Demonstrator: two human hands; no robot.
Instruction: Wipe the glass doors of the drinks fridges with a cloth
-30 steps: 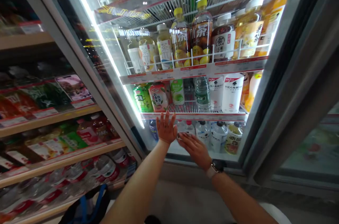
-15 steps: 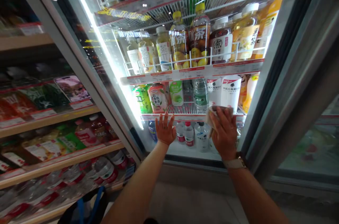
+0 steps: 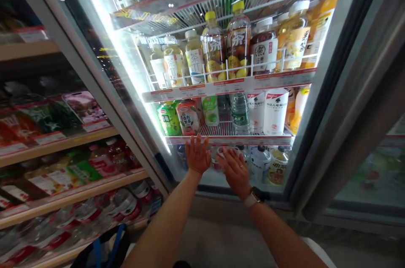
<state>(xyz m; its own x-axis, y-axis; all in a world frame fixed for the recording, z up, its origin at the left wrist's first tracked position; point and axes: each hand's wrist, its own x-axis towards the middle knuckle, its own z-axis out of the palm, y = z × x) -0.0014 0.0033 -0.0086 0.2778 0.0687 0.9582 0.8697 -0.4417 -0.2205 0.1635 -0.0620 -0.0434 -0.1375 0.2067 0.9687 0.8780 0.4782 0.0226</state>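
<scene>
Left hand: The left hand (image 3: pixel 198 157) is lying flat with fingers spread, grasping nothing, and appears to be bracing against the glass door (image 3: pixel 218 182), in the same spot as in the earlier pictures.
Right hand: The right hand (image 3: pixel 234 171) is stretching its fingers out over a pale cloth (image 3: pixel 220 152); its thumb is hidden, so whether it is pinching the cloth I cannot tell.
Cloth: It is showing only as a rim at the fingertips, low on the door, just beside the left hand.
Just changed: Half a second ago the right hand was in front of the white electrolyte-water bottles (image 3: pixel 276 112); now it is covering the lower middle again, leaving them in plain view. I judge the cloth is passing from side to side across the glass.
Cooler upper shelf: Behind its wire guard, two yellow-capped lemon tea bottles (image 3: pixel 238 44) are standing between paler tea bottles (image 3: pixel 195 59) and a dark white-labelled bottle (image 3: pixel 263 50).
Cooler middle shelf: A green bottle (image 3: pixel 168 119), a red tea bottle (image 3: pixel 188 116), a coconut-water bottle (image 3: pixel 210 110) and a green-labelled water bottle (image 3: pixel 240 112) are standing left of the white ones.
Cooler bottom: Dark-capped bottles (image 3: pixel 260 162) are standing right of the hands; others are hiding behind them.
Side rack: Red-labelled water bottles (image 3: pixel 128 207) are filling its lowest visible level.
</scene>
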